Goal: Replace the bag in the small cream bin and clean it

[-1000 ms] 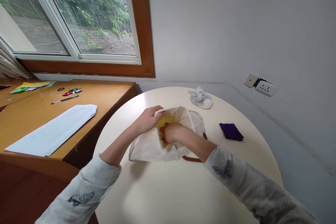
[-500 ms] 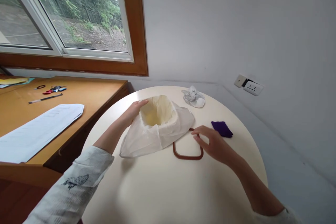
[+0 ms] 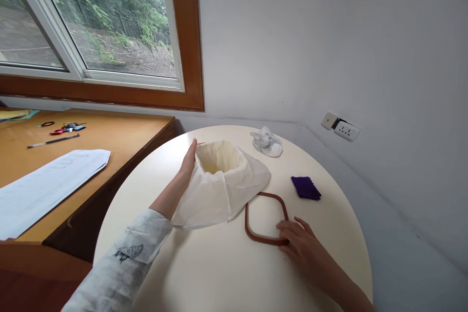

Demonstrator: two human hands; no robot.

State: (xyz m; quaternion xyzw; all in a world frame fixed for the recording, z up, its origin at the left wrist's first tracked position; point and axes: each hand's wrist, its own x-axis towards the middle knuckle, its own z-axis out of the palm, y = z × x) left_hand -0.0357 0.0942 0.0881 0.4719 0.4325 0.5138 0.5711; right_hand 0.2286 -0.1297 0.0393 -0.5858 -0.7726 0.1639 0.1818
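A small trash bin with a cream interior (image 3: pixel 215 161) stands on the round table, a thin white plastic bag (image 3: pixel 215 200) lining it, folded over its rim and flaring down outside. My left hand (image 3: pixel 188 160) holds the bin's left side near the rim; most of its fingers are hidden behind it. Flat on the table to the right lies a brown rounded-square ring (image 3: pixel 248 222), partly touching the bag's edge. At the ring's lower right corner, my right hand (image 3: pixel 302 243) has its fingers and thumb closed around the band.
A crumpled clear plastic bag (image 3: pixel 266 142) and a folded purple cloth (image 3: pixel 306 188) lie on the white round table (image 3: pixel 219 268). The wooden desk (image 3: pixel 120 126) at left bears papers (image 3: pixel 54 185), a pen (image 3: pixel 53 141) and keys (image 3: pixel 69 128). Wall sockets (image 3: pixel 347 129) are at right.
My right hand has moved down to the ring's lower right corner, and the ring has shifted slightly towards me. My left hand has slid from over the rim to the bin's outer side.
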